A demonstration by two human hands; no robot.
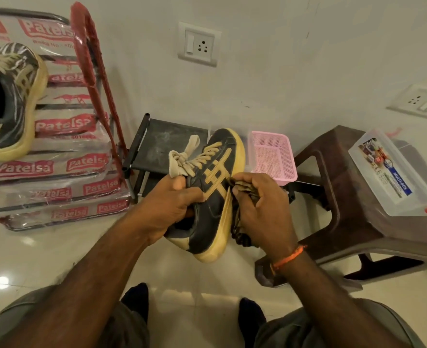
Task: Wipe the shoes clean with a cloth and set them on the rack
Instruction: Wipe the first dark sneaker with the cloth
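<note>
Head view showed the job about half done, as I judged it: above and left of the low black rack (157, 144) one shoe (9, 101) sat on stacked packages (57, 169), while before the rack the left hand (167, 209) gripped the second shoe (215, 192) and the right hand (262, 212) fingers (242, 190) pinched a cloth (240, 229) against its side, unracked.

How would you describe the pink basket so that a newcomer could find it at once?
Start at the brown plastic stool on the right, by the wall. Just left of it, the pink basket sits on the low black rack. It is the only pink thing there, rectangular, with perforated mesh walls.
</note>
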